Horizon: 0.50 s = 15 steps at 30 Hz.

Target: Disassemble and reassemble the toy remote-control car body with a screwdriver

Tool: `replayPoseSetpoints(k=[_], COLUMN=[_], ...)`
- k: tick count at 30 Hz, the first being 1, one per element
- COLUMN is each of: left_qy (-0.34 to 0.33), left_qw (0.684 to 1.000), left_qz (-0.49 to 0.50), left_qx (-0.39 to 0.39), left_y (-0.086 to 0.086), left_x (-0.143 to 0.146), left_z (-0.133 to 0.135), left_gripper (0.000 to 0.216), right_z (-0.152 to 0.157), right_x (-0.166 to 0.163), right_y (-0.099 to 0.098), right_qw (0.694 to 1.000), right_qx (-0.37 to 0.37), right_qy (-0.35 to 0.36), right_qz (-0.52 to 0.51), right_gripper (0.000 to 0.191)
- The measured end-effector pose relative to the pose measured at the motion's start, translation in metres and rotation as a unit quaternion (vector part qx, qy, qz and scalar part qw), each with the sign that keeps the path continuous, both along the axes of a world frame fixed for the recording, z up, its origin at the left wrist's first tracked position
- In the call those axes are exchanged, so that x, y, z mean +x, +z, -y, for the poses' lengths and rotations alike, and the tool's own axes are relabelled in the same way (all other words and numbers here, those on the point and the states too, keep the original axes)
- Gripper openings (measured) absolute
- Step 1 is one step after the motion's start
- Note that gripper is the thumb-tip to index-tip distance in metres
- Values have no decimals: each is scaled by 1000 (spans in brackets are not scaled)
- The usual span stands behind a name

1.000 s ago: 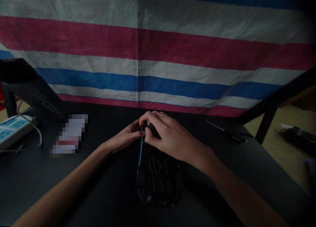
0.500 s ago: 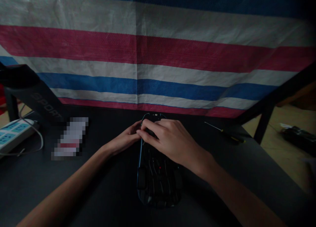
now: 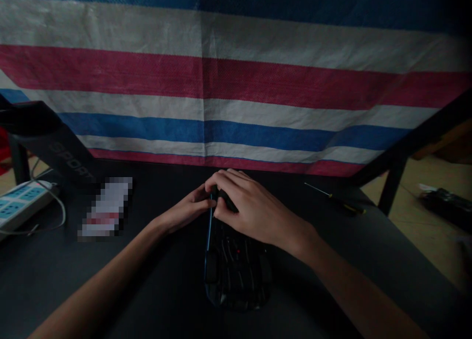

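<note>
Right hand (image 3: 254,206) curled over the far end of a dark toy car (image 3: 239,275); a dark part (image 3: 229,202) is pinched between its thumb and forefinger, the remaining fingers being bunched behind. Whether that part is a wheel cannot be told in the low light. Left hand (image 3: 190,207) placed at the car's left edge, thumb and fingers brought up to it close by the right fingertips; how firmly the edge is gripped cannot be told, its fingertips being partly covered. The car is laid underside up on the black worktop (image 3: 155,285), in the middle, its length pointed away from the wearer. Two wheels are seen at the near end, one each side; a small red spot is noted on the underside, and a thin blue line along the left side. To the right, well apart from the hands, a screwdriver (image 3: 344,204) is laid slantwise, its thin shaft pointed to the far left. On the left, a pale object (image 3: 106,206) is obscured by pixelation; beyond it a white power strip (image 3: 22,203) is seen, with a grey cable (image 3: 63,216) looped beside it. A dark grey item (image 3: 66,152) is marked "SPORT". The far edge is backed by a striped sheet (image 3: 239,83).
</note>
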<state>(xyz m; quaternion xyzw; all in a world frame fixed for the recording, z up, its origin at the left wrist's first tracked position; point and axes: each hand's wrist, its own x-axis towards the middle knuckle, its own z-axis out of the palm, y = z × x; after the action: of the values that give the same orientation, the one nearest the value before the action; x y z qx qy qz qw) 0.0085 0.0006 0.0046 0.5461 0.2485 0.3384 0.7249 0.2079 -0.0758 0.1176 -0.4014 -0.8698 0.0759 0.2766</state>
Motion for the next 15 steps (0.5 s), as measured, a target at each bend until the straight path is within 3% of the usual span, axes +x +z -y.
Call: replayPoseSetpoints(k=[4, 9, 12, 15], left_qy=[1, 1, 1, -3], left_qw=[1000, 1000, 1000, 1000], left_qz=[-3, -24, -9, -8], left_qx=[5, 0, 12, -3], left_y=[-1, -1, -2, -1], left_x=[-1, -2, -2, -3], left_z=[-1, -3, -3, -2], left_gripper=[34, 43, 39, 39], right_z=[0, 1, 2, 4], right_x=[-2, -4, -4, -4], right_y=[-2, -5, -5, -3], right_qw=[999, 1000, 999, 1000], right_qx=[0, 21, 6, -3], right_qy=[-43, -18, -40, -18], right_qz=[30, 1, 21, 13], right_gripper=[17, 17, 11, 7])
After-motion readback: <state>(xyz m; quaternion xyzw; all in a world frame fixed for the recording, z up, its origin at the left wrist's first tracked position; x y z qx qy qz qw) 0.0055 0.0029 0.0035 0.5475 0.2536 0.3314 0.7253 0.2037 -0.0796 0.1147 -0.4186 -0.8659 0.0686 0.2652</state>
